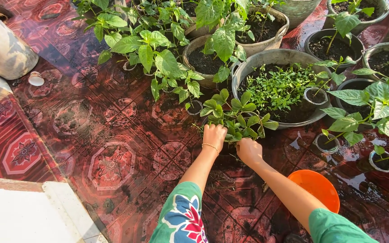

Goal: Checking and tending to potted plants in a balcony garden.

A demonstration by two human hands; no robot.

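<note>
Fingers of both hands were buried among the leaves of a small seedling clump (238, 120), so I could not tell their grip; the left hand (214, 136) and right hand (249, 150) sat side by side at its base, stems rising away. Around them lay the wet patterned floor tiles (113, 135), a big grey basin (278, 58), and an orange bowl (317, 188).

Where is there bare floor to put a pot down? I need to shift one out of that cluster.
The widest free patch is the red patterned floor left of the left hand, between the small white cup and the white slab. A wet strip lies beyond the orange bowl. The top and right are crowded with potted plants around the wide seedling basin.
</note>
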